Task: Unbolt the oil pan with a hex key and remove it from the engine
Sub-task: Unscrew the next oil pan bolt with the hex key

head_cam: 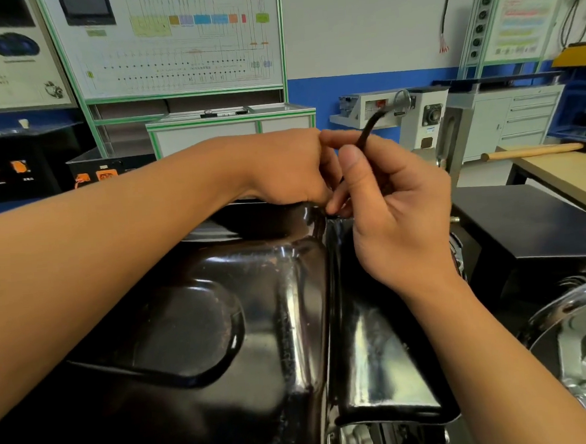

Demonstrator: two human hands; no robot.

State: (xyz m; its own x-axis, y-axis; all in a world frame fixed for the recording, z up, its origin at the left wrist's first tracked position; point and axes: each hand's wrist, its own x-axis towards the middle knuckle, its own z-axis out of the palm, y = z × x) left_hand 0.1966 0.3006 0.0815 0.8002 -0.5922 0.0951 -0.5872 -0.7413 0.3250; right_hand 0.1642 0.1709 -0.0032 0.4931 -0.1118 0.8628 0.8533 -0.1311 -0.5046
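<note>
A glossy black oil pan (229, 328) fills the lower middle of the view, bottom side up on the engine. My right hand (397, 215) holds a dark hex key (368, 128) between thumb and fingers; its bent end rises above my fingers and its lower end goes down to the pan's far right edge. My left hand (288, 167) reaches over the pan with curled fingers meeting the key at that same spot. The bolt is hidden under my fingers.
A chrome ring of the engine stand (571, 311) is at the lower right. A black box (525, 228) sits right of the pan, then a wooden table (570, 174) with a wooden handle (534, 151). Training boards and cabinets line the back wall.
</note>
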